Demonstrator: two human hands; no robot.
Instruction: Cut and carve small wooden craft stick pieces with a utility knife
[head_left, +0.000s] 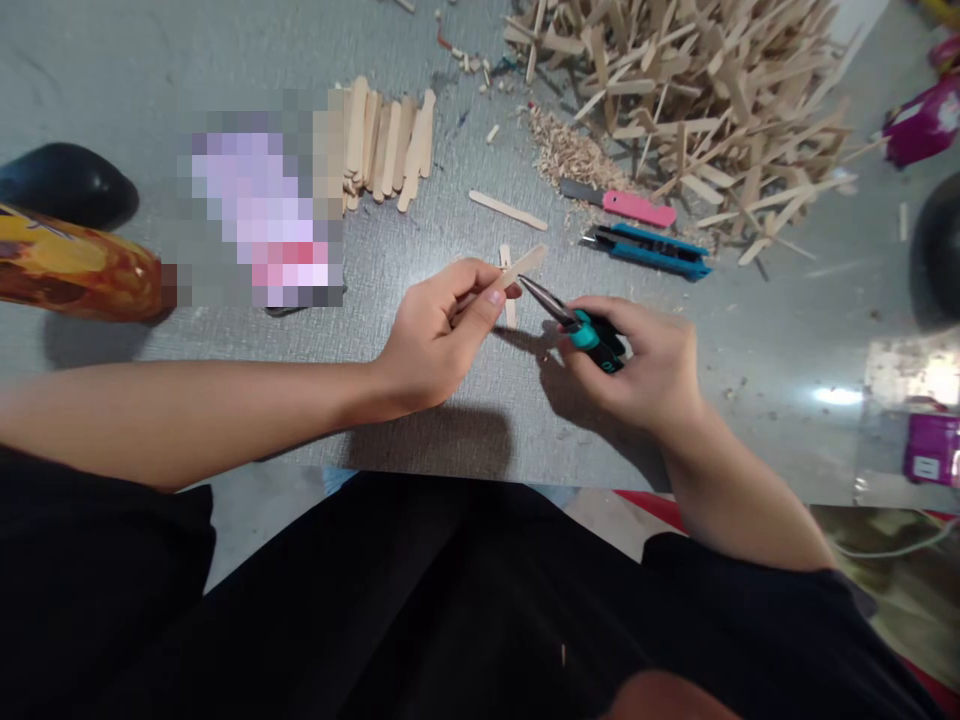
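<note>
Between the thumb and fingers of my left hand [442, 330] is a wooden craft stick [531, 262], its far end pointing up and to the right. My right hand [645, 355] grips needle-nose pliers [589, 332] with black and teal handles. The tips of the pliers' jaws are at the lower edge of the stick; whether they bite into it I cannot tell. Under the held stick, another craft stick [511, 312] lies on the table, partly hidden by my fingers. A single loose stick [508, 210] rests a little farther away.
A row of craft sticks [386, 145] lies left of centre, beside a blurred-out patch [259, 210]. At the back right stands a large heap of sticks [697, 80], with wood shavings [574, 150], a pink-handled tool [637, 208] and a blue utility knife [652, 250] before it. A bottle [75, 265] lies left.
</note>
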